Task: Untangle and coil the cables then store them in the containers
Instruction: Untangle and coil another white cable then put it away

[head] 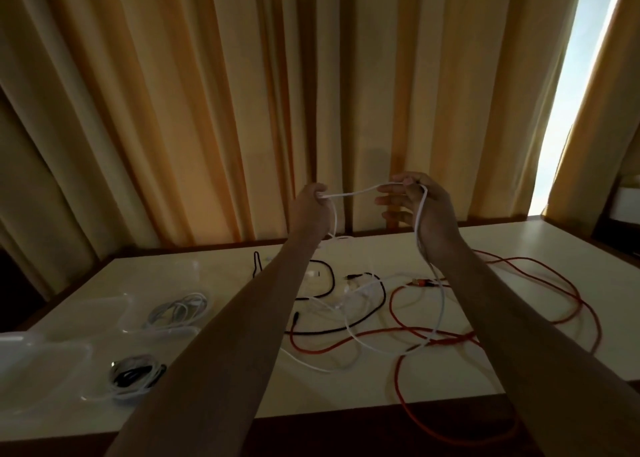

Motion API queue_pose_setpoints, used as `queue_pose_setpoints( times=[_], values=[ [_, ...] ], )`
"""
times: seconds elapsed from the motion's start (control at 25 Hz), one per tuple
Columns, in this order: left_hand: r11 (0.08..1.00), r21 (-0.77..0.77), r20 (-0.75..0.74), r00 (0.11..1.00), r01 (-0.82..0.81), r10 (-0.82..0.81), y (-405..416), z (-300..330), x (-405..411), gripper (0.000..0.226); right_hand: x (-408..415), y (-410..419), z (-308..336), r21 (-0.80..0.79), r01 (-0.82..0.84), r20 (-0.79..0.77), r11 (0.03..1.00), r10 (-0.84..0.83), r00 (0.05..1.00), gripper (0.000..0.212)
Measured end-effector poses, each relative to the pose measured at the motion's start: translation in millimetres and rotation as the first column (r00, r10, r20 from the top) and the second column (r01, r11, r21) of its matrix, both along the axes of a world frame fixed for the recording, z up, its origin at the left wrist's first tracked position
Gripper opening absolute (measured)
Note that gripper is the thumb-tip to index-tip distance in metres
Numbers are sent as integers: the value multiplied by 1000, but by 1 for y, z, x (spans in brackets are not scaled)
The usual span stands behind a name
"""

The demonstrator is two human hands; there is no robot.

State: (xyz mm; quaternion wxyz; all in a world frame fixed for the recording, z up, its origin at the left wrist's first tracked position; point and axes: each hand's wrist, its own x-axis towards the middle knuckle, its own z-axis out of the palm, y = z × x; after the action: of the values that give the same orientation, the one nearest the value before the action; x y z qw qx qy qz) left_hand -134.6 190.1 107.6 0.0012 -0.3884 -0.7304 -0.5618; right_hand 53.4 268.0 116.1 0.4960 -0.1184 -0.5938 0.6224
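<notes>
Both hands are raised above the table with a white cable (349,193) stretched between them. My left hand (309,203) grips one part of it in a fist. My right hand (415,200) pinches it at the fingertips, and the cable hangs down past the wrist to the table. Below lies a tangle of a red cable (540,273), a black cable (379,295) and more white cable (346,332). On the left, clear containers hold coiled cables: one holds a white coil (180,309), another holds a black and white coil (135,377).
The white table (363,390) has its front edge near me, and the red cable hangs over that edge. An empty clear container (169,271) stands at the back left. Yellow curtains (242,110) hang behind the table, with a bright gap at the right.
</notes>
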Motion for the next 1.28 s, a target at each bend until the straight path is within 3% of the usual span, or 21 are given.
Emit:
queue_pose_setpoints(
  times=[0.04, 0.08, 0.12, 0.16, 0.24, 0.32, 0.4, 0.48, 0.56, 0.72, 0.84, 0.96, 1.08, 1.28],
  values=[
    [1000, -3, -19, 1000, -23, 23, -2, -5, -2, 31, 0, -1, -1, 12, -6, 2, 1000, 6, 1000, 29],
    [999, 42, 52, 999, 2, -4, -3, -6, -4, 35, -1, 0, -3, 22, -1, 5, 1000, 1, 1000, 29],
    [984, 167, 215, 972, 61, -97, -3, -2, -5, 37, -3, 0, -4, 19, 4, 9, 1000, -4, 1000, 28],
    [935, 326, 382, 885, 141, -267, -3, 3, -2, 36, -6, 1, -5, 8, 13, 12, 1000, -13, 1000, 24],
    [798, 538, 465, 694, 271, -549, -8, 16, 8, 26, -13, 2, -5, 4, 61, 41, 998, -61, 997, 13],
    [742, 555, 405, 657, 376, -636, -12, 24, 17, 22, -21, 6, -7, 11, 99, 94, 995, -99, 991, 12],
    [723, 524, 365, 648, 451, -669, -15, 26, 24, 24, -28, 10, -11, -8, 60, 179, 998, -58, 982, 28],
    [723, 507, 392, 621, 470, -679, -17, 25, 24, 25, -34, 16, -20, 200, 112, 432, 973, -190, 882, 25],
    [728, 506, 422, 604, 462, -676, -21, 25, 21, 26, -36, 17, -25, 329, 167, 493, 929, -320, 809, 7],
    [768, 491, 485, 603, 412, -634, -30, 23, 10, 30, -34, 20, -19, 509, 313, 448, 802, -558, 699, 15],
    [778, 480, 474, 626, 406, -619, -33, 20, 2, 29, -35, 23, -9, 571, 306, 387, 762, -578, 718, 21],
    [798, 454, 447, 674, 396, -588, -36, 19, 0, 31, -37, 22, 0, 685, 324, 284, 652, -649, 706, 31],
    [849, 381, 418, 751, 365, -511, -39, 21, 0, 31, -38, 20, 14, 764, 388, 121, 516, -705, 699, 30],
    [860, 367, 415, 765, 354, -492, -44, 24, 0, 37, -43, 12, 39, 782, 487, -90, 389, -703, 706, 24]
  ],
)
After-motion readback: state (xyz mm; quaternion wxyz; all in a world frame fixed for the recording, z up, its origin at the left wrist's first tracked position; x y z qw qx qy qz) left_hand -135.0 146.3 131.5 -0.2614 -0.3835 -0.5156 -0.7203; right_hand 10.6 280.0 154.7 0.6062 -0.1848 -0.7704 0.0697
